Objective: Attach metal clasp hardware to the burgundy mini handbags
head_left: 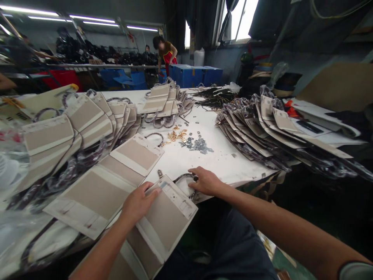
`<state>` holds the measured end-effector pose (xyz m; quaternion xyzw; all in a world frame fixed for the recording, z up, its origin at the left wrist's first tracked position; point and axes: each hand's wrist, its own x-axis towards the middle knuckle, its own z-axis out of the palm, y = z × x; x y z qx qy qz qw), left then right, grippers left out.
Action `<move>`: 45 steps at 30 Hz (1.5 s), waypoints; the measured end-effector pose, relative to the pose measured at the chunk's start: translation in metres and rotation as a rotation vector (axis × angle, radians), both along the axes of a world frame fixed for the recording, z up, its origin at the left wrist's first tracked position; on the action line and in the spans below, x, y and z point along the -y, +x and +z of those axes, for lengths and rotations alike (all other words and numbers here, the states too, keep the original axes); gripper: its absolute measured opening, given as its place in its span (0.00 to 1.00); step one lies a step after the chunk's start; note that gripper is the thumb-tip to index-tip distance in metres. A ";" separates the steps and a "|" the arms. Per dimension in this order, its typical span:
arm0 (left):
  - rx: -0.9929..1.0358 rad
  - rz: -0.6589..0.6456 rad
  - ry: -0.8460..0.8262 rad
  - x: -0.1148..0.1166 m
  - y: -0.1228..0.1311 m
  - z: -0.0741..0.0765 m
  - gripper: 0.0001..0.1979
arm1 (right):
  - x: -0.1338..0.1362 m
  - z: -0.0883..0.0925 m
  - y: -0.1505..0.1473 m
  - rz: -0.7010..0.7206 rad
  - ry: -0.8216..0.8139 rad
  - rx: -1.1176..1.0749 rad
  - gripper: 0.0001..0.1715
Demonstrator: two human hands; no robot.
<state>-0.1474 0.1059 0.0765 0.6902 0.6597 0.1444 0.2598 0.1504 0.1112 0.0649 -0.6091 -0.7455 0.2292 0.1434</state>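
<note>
My left hand [139, 205] is closed on the upper edge of a beige bag panel [171, 214], thumb on top. The panel lies partly on the table and hangs over its front edge. A dark loop handle [181, 177] wrapped in clear film sticks out from its top. My right hand [206, 181] is closed around the far side of that handle, fingers curled. A small metal clasp [160, 173] lies just beyond the panel's top corner. Another beige panel [96, 194] lies unfolded to the left, partly beneath my left forearm.
Gold fittings [176, 135] and grey metal plates [198, 145] lie in piles mid-table. Stacks of bag panels stand left [87, 120], at the back [160, 101] and right [250, 128]. Black strips [215, 97] lie behind. A person [166, 52] bends near blue boxes [189, 76].
</note>
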 end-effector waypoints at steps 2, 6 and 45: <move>-0.002 -0.022 -0.010 -0.003 0.004 -0.002 0.19 | -0.004 -0.003 0.006 -0.009 -0.018 0.029 0.32; -0.019 -0.073 -0.025 -0.004 0.017 0.000 0.19 | -0.001 -0.002 0.023 -0.015 0.005 0.010 0.26; -0.160 -0.064 0.065 0.002 0.041 -0.005 0.13 | 0.029 0.018 -0.042 0.231 0.113 0.185 0.17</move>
